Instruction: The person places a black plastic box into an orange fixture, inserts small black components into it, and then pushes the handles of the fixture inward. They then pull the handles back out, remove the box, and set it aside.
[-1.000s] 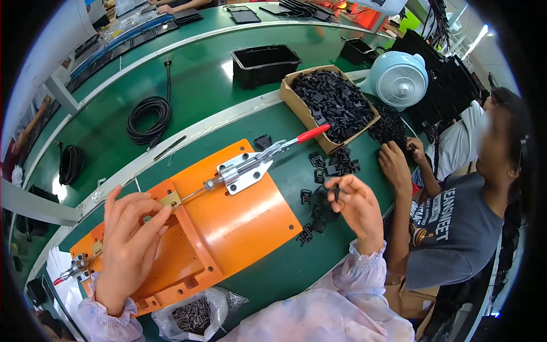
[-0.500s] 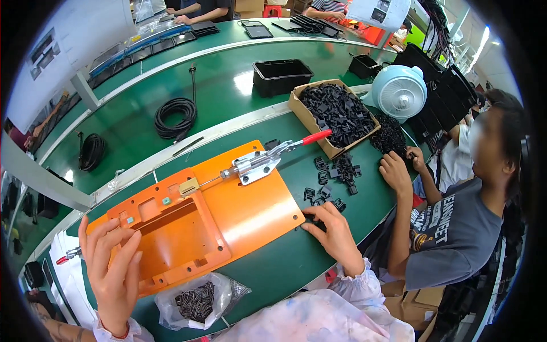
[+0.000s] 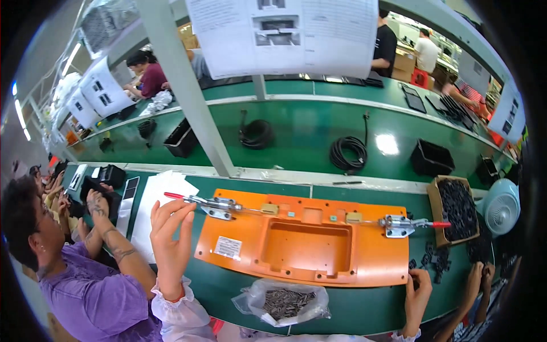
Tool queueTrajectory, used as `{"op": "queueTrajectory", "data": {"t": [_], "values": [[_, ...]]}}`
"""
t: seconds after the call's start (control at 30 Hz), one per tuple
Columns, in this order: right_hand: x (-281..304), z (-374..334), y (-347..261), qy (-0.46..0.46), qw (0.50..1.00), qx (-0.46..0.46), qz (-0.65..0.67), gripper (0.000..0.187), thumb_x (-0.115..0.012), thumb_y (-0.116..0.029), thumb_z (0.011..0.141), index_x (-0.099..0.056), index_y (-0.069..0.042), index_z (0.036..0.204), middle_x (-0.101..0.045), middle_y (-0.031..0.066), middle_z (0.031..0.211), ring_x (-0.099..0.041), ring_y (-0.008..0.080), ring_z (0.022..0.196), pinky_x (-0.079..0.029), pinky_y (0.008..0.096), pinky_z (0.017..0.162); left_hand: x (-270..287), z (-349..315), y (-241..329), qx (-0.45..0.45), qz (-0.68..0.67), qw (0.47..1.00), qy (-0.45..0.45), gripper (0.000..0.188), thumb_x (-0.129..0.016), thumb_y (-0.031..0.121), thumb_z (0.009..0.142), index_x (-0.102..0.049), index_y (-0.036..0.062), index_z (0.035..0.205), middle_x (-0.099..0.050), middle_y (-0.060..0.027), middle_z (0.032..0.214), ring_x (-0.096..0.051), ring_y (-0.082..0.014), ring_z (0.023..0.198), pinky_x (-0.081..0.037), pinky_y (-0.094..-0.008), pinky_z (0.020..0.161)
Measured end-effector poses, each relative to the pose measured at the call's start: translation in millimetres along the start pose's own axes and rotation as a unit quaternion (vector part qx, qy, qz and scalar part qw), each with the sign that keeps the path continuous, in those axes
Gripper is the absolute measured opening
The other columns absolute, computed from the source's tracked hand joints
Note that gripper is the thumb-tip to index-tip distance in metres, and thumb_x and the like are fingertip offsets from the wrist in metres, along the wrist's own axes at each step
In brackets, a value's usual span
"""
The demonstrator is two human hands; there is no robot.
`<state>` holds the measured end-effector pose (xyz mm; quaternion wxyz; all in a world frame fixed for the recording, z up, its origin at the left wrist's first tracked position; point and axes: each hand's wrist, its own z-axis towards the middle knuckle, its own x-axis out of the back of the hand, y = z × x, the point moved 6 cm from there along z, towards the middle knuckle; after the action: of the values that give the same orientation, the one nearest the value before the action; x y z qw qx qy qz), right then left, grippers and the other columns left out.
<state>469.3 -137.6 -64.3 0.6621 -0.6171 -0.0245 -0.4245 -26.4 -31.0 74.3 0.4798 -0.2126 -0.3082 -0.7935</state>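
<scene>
An orange fixture plate (image 3: 376,251) with a rectangular recess lies across the green bench in front of me. Two toggle clamps with red handles are mounted on it, a left clamp (image 3: 222,206) and a right clamp (image 3: 399,226). My left hand (image 3: 171,236) is raised by the left clamp's handle, thumb and fingertips drawn together; whatever they pinch is too small to make out. At the plate's right edge my right hand (image 3: 419,293) has its fingers curled together near small black clips (image 3: 437,259). What lies between those fingers is hidden.
A clear bag of metal pins (image 3: 288,302) sits before the plate. To the right stand a cardboard box of black parts (image 3: 456,208) and a pale blue fan (image 3: 501,208). White paper sheets (image 3: 162,199) lie left. Co-workers sit on both sides. A grey post (image 3: 188,85) rises behind.
My view has swung left, bringing the left clamp and a co-worker in purple into sight. My left hand now appears by the left clamp's handle; the right stays near the plate's right edge.
</scene>
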Motion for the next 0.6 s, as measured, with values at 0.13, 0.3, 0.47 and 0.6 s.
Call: {"op": "queueTrajectory", "data": {"t": [0.13,0.3,0.47,0.6], "values": [[-1.2,7.7,10.7,0.021,1.000,-0.003,-0.014,0.006,-0.062,0.000,0.093,-0.058,0.004,0.094,-0.051,0.0080,0.080,-0.047,0.0158,0.068,-0.040,0.0287,0.061,2.3,-5.2,-16.6,0.036,-0.002,0.999,0.004,0.013,-0.067,0.004,0.090,-0.074,0.0043,0.100,-0.069,-0.0094,0.100,-0.065,-0.0253,0.099,-0.035,-0.0461,0.111],[10.2,23.0,5.6,0.092,0.986,-0.013,0.138,0.017,-0.058,-0.005,0.098,-0.059,0.002,0.113,-0.050,-0.0003,0.077,-0.043,0.0065,0.060,-0.034,0.0226,0.051,-22.3,-5.2,2.6,0.005,-0.038,0.999,-0.038,0.015,-0.069,0.005,0.088,-0.074,0.0065,0.102,-0.068,-0.0062,0.100,-0.065,-0.0242,0.101,-0.035,-0.0477,0.109],[1.0,49.7,-25.9,0.007,0.948,-0.038,0.316,0.021,-0.055,-0.011,0.102,-0.058,-0.001,0.121,-0.049,-0.0019,0.078,-0.041,0.0012,0.053,-0.028,0.0159,0.042,-44.2,-3.6,27.5,-0.045,-0.069,0.994,-0.066,0.017,-0.071,0.005,0.086,-0.074,0.0080,0.103,-0.068,-0.0047,0.102,-0.064,-0.0232,0.102,-0.035,-0.0507,0.108],[-29.1,48.0,-78.1,-0.133,0.919,-0.050,0.367,0.018,-0.051,-0.009,0.103,-0.058,0.000,0.116,-0.062,0.0067,0.073,-0.048,0.0057,0.050,-0.037,0.0187,0.045,-60.2,-4.2,52.0,-0.103,-0.095,0.984,-0.108,0.018,-0.072,0.006,0.085,-0.074,0.0094,0.103,-0.068,-0.0034,0.102,-0.064,-0.0225,0.103,-0.033,-0.0518,0.110]]}}
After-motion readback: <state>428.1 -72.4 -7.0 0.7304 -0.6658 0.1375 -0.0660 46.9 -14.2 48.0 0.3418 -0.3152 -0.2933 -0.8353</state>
